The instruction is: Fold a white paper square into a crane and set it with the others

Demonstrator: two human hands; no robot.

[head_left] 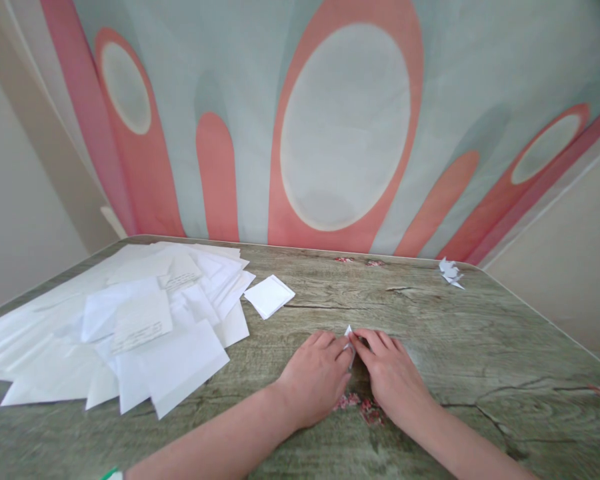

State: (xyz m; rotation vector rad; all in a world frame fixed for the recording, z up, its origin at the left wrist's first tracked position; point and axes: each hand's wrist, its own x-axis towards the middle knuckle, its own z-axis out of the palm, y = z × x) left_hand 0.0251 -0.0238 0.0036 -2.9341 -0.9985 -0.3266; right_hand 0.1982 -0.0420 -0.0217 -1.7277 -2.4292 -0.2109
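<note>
Between my hands, on the wood-grain table, is a small folded piece of white paper (349,331), its pointed tip sticking up past my fingertips. My left hand (316,375) lies over its left side, fingers closed and pressed on it. From the other side my right hand (391,365) pinches the same paper near the tip. Most of the paper is hidden under the fingers. Up and to the left of my hands lies a neat stack of small white paper squares (270,296).
A large loose heap of white paper sheets (180,360) spreads over the left of the table (460,347). Several small folded white paper pieces (451,273) sit at the far right. A patterned cloth (250,193) hangs behind the table's back edge.
</note>
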